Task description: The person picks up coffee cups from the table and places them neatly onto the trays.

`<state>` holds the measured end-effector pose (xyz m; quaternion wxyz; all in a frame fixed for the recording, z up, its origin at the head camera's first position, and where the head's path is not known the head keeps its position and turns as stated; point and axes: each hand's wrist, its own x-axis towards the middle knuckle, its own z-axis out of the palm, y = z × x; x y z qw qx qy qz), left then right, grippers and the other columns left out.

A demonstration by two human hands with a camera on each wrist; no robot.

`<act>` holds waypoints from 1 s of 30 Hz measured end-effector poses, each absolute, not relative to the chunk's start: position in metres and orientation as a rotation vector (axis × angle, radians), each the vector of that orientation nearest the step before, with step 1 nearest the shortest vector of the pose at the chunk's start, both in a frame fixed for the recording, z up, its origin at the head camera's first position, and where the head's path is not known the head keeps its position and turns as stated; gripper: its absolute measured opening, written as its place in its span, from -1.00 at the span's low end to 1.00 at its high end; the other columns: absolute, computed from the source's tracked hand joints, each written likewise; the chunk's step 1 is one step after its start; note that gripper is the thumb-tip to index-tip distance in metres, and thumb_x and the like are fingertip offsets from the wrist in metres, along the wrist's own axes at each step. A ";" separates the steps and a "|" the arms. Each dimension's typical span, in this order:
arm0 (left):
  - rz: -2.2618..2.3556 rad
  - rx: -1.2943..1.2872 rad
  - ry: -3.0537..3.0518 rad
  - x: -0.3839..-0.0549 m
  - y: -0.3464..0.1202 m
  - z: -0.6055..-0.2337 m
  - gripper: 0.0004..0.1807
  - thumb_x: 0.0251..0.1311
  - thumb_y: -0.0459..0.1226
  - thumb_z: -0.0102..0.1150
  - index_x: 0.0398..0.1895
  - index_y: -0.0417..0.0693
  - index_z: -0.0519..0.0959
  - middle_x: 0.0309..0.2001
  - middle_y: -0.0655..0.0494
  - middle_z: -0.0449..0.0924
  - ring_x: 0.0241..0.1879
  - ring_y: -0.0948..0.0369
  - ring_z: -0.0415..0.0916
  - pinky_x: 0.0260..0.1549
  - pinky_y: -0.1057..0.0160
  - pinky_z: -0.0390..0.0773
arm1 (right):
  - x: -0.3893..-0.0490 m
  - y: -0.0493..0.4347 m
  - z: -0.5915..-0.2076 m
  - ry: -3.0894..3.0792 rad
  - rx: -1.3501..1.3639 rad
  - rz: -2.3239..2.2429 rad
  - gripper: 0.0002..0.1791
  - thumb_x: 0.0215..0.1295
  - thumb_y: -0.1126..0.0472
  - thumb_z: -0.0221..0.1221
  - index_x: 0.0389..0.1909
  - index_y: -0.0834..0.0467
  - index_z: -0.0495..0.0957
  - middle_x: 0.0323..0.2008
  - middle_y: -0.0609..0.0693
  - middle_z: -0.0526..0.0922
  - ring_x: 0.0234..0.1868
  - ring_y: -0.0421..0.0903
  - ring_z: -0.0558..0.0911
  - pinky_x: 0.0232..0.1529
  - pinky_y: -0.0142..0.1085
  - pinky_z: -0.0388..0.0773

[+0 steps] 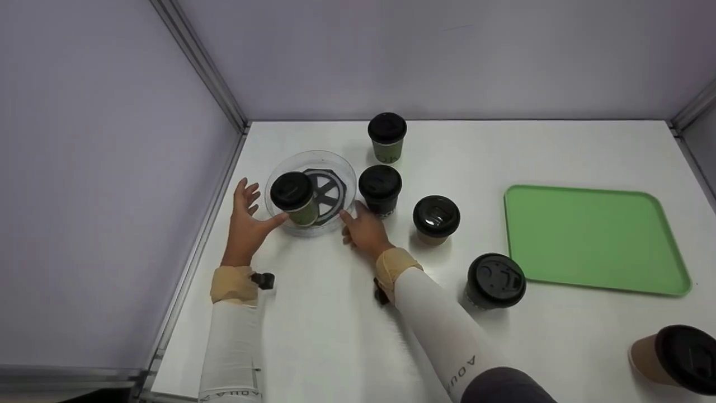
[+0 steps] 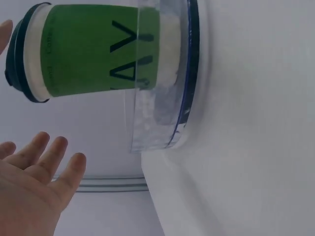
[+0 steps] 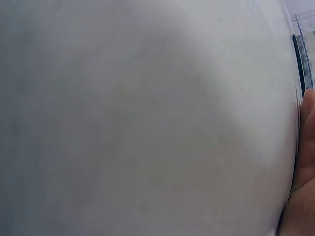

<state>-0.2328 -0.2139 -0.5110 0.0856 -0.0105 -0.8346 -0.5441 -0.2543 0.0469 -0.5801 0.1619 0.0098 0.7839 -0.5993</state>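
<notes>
A green paper coffee cup (image 1: 302,212) with a black lid stands upright in a round clear dish (image 1: 339,158) that shows a dark spoked disc at its base. My left hand (image 1: 246,232) is left of the cup, fingers spread and thumb close to the cup's side; the left wrist view shows a gap between the fingers and the cup (image 2: 93,51). By the dish's right front rim is my right hand (image 1: 366,232), its thumb at the rim; whether it touches is unclear. The right wrist view catches only part of that hand (image 3: 306,162) beside the dish edge.
A black cup (image 1: 382,193) stands just beyond my right hand, with another green cup (image 1: 387,148) behind it. Further right are a brown cup (image 1: 433,238), a black-lidded cup (image 1: 495,280), a green tray (image 1: 593,240) and a tilted-looking brown cup (image 1: 651,361). Walls border the table.
</notes>
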 end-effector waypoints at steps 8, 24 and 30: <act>-1.624 0.120 -2.446 -0.241 -0.230 -0.526 -0.10 0.23 -0.25 0.30 0.53 -0.06 -0.01 0.39 -0.07 0.21 0.36 0.05 0.18 0.27 0.07 0.25 | -0.251 0.049 -0.579 2.245 0.026 -1.707 -0.20 0.48 -0.15 -0.03 0.55 0.13 -0.08 -0.45 0.05 0.66 -0.51 -0.07 0.67 -0.53 -0.26 0.56; -1.972 0.456 -2.235 -0.250 -0.221 -0.545 -0.43 0.37 -0.27 0.12 0.34 -0.42 0.30 0.25 -0.27 0.39 0.24 0.01 0.36 0.19 0.16 0.36 | -0.250 0.049 -0.575 2.225 0.043 -1.687 -0.19 0.46 -0.17 -0.01 0.55 0.09 -0.06 -0.46 0.03 0.66 -0.52 -0.07 0.67 -0.55 -0.26 0.57; -1.890 0.439 -2.252 -0.251 -0.221 -0.563 -0.52 0.37 -0.24 0.14 0.25 -0.35 0.44 0.15 -0.19 0.50 0.14 0.07 0.41 0.13 0.17 0.39 | -0.252 0.049 -0.576 2.212 0.023 -1.719 -0.21 0.46 -0.16 0.00 0.54 0.09 -0.03 -0.46 0.06 0.66 -0.53 -0.05 0.67 -0.58 -0.26 0.56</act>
